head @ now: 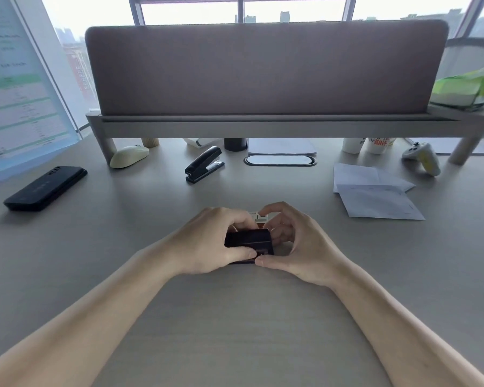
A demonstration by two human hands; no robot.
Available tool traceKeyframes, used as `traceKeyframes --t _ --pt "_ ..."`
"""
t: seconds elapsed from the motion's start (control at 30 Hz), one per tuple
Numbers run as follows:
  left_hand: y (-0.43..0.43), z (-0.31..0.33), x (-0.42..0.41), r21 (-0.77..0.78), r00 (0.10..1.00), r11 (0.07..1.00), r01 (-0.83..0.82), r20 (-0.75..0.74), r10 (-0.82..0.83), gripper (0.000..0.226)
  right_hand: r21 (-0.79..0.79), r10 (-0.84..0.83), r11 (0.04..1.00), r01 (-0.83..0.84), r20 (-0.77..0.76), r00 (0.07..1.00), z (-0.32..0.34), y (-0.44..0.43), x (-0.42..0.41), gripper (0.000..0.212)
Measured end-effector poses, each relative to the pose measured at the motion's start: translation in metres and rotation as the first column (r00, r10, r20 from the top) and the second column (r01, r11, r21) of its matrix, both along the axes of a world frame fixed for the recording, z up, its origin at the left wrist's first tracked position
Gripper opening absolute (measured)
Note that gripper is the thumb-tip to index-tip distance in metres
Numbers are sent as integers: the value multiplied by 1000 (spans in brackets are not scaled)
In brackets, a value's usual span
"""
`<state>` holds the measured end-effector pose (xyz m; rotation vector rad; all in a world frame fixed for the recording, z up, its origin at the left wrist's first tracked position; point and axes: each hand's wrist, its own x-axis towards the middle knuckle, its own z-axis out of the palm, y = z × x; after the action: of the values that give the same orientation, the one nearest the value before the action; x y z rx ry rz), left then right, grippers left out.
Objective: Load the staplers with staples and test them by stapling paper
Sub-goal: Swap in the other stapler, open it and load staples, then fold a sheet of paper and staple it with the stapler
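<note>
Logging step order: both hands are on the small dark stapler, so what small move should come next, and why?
Probably finish seating the white piece at the far end of the dark stapler: the left hand and right hand both grip it, the right touching that piece. The paper sheets lie apart.

Desk (235,317) matt woodgrain; stapler (204,164) glossy black plastic; divider (263,71) cloth.

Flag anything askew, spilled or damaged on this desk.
Nothing spilled or broken. The far stapler has a pale part sticking out at one end, perhaps not fully closed. The papers lie creased, overlapped and skewed. The held stapler is mostly hidden by the left hand and right hand.
</note>
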<state>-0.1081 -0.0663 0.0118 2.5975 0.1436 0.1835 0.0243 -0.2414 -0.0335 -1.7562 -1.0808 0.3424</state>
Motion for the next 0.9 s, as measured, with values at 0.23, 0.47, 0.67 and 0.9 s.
traceKeyframes --t 0.23,0.47,0.67,0.9 --pt "-3 -3 -5 -83 1000 997 4 -12 -5 25 -21 23 1000 -22 33 999 0 -1 -2 69" --pt "-4 -2 -8 -73 1000 997 3 2 -3 24 -43 28 999 -27 26 999 -1 -2 -2 68" --pt "-5 13 -3 -114 996 992 -46 65 53 16 -85 -39 996 34 -53 998 23 -40 28 58" --pt "-43 23 52 -12 999 999 52 2 -52 31 -155 -636 734 661 181 750 26 -99 116 28"
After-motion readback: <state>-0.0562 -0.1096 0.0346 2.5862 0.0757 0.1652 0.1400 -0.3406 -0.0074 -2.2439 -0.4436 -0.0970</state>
